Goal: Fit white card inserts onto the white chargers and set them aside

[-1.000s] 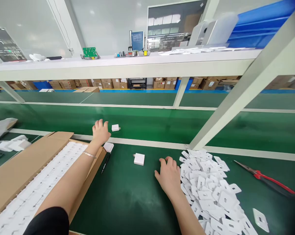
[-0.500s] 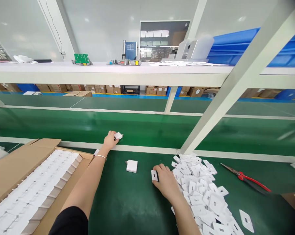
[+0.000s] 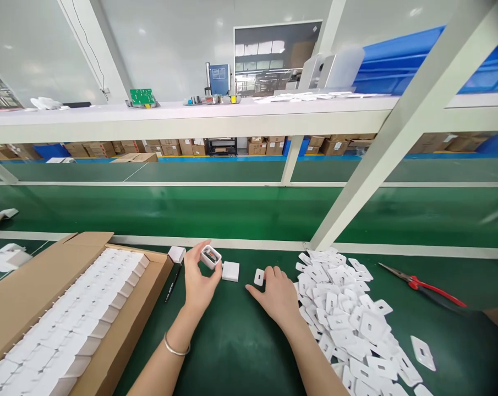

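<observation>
My left hand (image 3: 201, 278) grips a white charger housing (image 3: 211, 257) between thumb and fingers. The housing's open end is turned towards me, and parts inside it show. Just right of that hand, a second white charger (image 3: 231, 271) lies on the green bench. My right hand (image 3: 277, 294) is low over the bench, its fingers and thumb around a small white slotted cover plate (image 3: 259, 277). A large heap of similar white plates (image 3: 343, 313) lies just right of this hand.
On the left stands an open cardboard box (image 3: 145, 308) with rows of white pieces. Beside it are a white block (image 3: 176, 254) and a black pen (image 3: 173, 285). Red-handled pliers (image 3: 422, 286) lie at right. A slanted white post (image 3: 368, 173) rises behind the heap.
My left hand has come back from the green strip beyond the bench rail, bringing the charger nearer and turning its open end towards me. My right hand stays near the heap with the plate.
</observation>
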The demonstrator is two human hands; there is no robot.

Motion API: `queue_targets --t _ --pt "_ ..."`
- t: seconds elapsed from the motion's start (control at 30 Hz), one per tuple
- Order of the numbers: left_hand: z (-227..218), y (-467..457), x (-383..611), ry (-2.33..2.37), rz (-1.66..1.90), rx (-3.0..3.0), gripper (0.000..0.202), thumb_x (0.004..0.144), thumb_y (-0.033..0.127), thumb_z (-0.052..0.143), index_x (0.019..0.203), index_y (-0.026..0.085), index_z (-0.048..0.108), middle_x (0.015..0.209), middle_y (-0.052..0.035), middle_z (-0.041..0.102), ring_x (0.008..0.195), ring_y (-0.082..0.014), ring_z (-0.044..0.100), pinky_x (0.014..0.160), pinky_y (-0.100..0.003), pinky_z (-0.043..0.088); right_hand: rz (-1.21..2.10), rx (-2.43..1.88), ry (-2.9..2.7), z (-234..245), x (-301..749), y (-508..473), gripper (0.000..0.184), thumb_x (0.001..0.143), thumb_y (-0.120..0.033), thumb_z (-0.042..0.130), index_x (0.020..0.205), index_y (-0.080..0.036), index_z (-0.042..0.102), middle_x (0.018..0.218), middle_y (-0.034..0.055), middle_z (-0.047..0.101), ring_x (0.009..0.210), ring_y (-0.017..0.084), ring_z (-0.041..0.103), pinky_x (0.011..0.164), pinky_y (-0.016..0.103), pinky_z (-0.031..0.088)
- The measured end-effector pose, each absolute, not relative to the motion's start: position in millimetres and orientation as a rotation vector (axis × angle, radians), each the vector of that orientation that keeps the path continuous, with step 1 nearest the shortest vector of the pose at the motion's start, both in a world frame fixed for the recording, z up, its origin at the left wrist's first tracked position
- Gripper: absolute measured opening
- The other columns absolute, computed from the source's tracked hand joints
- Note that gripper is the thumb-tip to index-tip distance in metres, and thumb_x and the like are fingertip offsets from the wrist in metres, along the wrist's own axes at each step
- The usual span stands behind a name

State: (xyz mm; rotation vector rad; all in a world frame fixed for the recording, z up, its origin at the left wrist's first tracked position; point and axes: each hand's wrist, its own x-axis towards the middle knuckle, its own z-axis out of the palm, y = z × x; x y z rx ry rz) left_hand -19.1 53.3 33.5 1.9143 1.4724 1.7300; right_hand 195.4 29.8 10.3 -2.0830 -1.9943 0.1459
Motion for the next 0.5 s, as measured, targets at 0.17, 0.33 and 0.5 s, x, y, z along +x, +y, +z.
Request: queue_targets --t 0.17,0.33,0.5 --pt "33 40 -10 1.283 1.908 2.106 0.066 0.083 0.011 0.074 0.142 0.026 0.047 0.129 -0.0110 0.067 0.123 -0.0266 0.057 0.098 -0.045 0.053 0.106 -2.099 -2.015 -1 189 34 0.007 0.091 -0.020 0.067 0.090 -0.018 0.060 0.096 0.0109 0.066 0.094 0.030 0.066 0.077 0.038 0.045" --pt "31 38 -9 1.063 1.989 2.140 0.077 0.079 0.004 0.077 0.145 0.028 0.045 0.125 -0.0099 0.069 0.120 -0.0264 0.057 0.099 -0.049 0.055 0.070 -2.082 -1.948 -4 187 40 0.034 0.090 -0.039 0.073 0.111 -0.017 0.058 0.106 0.0110 0.064 0.098 0.030 0.064 0.082 0.040 0.047" --pt "29 33 -6 0.997 1.972 2.062 0.079 0.078 0.001 0.078 0.144 0.031 0.047 0.130 -0.0108 0.064 0.116 -0.0252 0.061 0.088 -0.043 0.062 -0.010 -2.019 -1.938 -13 174 47 0.035 0.093 -0.042 0.070 0.115 -0.017 0.058 0.107 0.0133 0.063 0.099 0.034 0.062 0.081 0.044 0.049"
